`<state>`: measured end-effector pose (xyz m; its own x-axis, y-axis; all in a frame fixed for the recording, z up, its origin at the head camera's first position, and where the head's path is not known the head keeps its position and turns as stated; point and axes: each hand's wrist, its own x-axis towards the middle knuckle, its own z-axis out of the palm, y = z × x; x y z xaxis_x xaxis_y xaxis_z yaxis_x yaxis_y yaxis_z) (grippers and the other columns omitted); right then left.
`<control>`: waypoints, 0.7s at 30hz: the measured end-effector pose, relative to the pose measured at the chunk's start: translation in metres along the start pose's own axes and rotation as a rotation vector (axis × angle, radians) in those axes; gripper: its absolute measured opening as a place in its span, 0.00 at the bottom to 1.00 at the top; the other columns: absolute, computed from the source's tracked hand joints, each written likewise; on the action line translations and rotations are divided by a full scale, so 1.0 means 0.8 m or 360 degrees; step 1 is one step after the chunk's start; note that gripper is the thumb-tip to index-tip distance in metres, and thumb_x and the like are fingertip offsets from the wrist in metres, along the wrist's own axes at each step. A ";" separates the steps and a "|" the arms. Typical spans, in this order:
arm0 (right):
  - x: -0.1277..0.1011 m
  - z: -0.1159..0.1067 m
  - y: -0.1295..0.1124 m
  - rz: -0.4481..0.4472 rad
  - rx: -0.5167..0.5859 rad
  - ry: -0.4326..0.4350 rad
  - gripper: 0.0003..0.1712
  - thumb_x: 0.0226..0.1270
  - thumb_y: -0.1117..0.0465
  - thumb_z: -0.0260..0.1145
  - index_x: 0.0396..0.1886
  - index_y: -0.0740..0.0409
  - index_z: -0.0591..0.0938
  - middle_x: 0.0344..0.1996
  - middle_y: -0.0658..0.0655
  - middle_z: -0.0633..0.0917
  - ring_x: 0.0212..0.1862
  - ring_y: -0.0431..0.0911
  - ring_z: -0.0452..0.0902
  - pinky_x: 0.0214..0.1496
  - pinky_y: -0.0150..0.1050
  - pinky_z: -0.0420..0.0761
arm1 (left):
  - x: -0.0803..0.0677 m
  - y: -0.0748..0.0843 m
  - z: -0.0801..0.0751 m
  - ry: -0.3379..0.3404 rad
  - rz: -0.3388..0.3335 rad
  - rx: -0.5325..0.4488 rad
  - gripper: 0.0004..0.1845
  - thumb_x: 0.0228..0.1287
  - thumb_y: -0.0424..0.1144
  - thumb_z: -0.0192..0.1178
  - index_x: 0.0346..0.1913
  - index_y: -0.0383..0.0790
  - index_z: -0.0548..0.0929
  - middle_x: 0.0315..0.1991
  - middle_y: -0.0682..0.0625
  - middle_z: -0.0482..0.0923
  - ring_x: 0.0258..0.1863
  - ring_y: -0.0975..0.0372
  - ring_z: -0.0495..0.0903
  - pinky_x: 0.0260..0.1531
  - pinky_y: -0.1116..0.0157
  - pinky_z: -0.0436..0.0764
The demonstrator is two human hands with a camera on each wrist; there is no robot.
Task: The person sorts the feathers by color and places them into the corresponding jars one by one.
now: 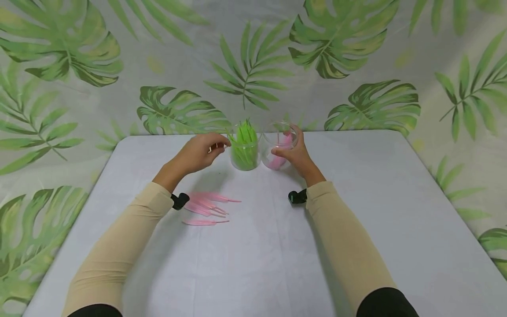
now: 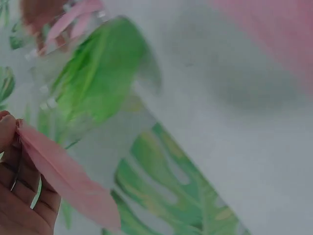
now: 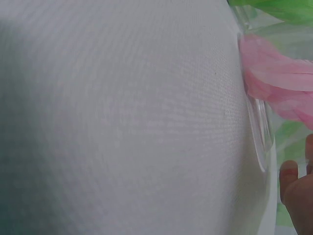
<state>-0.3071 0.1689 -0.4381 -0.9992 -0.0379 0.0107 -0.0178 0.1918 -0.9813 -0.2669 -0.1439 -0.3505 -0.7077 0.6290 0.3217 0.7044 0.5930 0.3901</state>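
White desk (image 1: 356,229) before a leaf-print backdrop (image 1: 356,66). Left hand (image 1: 198,154) pinches a pink feather (image 2: 63,181); right hand (image 1: 295,154) grips the clear jar (image 1: 279,149).

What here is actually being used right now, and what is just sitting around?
In use: left hand pinching a pink feather; right hand gripping the clear cup with pink feathers.

Lying about: cup of green feathers, loose pink feathers on the table.
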 end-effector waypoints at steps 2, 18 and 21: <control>0.000 0.000 0.000 0.0002 -0.0008 0.0004 0.60 0.54 0.58 0.78 0.77 0.34 0.47 0.75 0.58 0.59 0.76 0.56 0.54 0.78 0.58 0.58 | 0.007 0.008 -0.012 0.0069 0.0016 -0.0062 0.11 0.71 0.30 0.57 0.52 0.36 0.83 0.42 0.43 0.84 0.36 0.57 0.79 0.37 0.59 0.79; -0.001 -0.001 -0.001 -0.0001 0.0011 -0.0009 0.60 0.54 0.58 0.78 0.76 0.33 0.48 0.75 0.57 0.60 0.76 0.56 0.54 0.78 0.59 0.56 | 0.116 0.090 -0.062 0.0474 0.0037 -0.0406 0.09 0.72 0.34 0.57 0.50 0.36 0.79 0.42 0.46 0.82 0.40 0.63 0.80 0.42 0.69 0.79; -0.001 0.000 -0.001 0.0005 0.0008 -0.0015 0.60 0.54 0.57 0.78 0.76 0.33 0.48 0.75 0.56 0.60 0.76 0.55 0.53 0.79 0.60 0.55 | 0.134 0.095 -0.057 0.0496 0.0017 -0.0453 0.08 0.71 0.34 0.57 0.49 0.35 0.79 0.42 0.45 0.82 0.39 0.62 0.81 0.42 0.69 0.78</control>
<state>-0.3067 0.1689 -0.4373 -0.9989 -0.0468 0.0060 -0.0147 0.1872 -0.9822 -0.2913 -0.0543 -0.2473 -0.7140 0.4264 0.5554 0.6994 0.3973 0.5942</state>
